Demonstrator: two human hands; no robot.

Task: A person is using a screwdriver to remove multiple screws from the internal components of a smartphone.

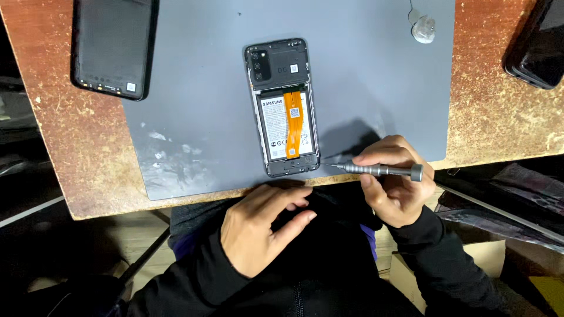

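Opened phone point(284, 105) is lying face down, back cover off, near the front edge of the grey mat point(364, 76) on the counter point(76, 152). Battery and orange flex cable point(292, 124) are showing; camera module is sitting at the far end.

Right hand point(395, 186) is clamping its grip around a grey precision screwdriver point(379, 169), shaft lying nearly flat, tip pointing left and sitting at the phone's lower right corner. Cannot tell if the tip is touching a screw.

Left hand point(261, 226) is hanging just off the counter's near edge below the phone, holding nothing, fingers loosely curled and apart.

Removed back cover point(113, 47) is lying at the mat's far left corner, well apart from the phone. Another dark phone point(539, 44) is resting at the far right of the counter. Small clear pick point(423, 28) is sitting at the mat's far right.
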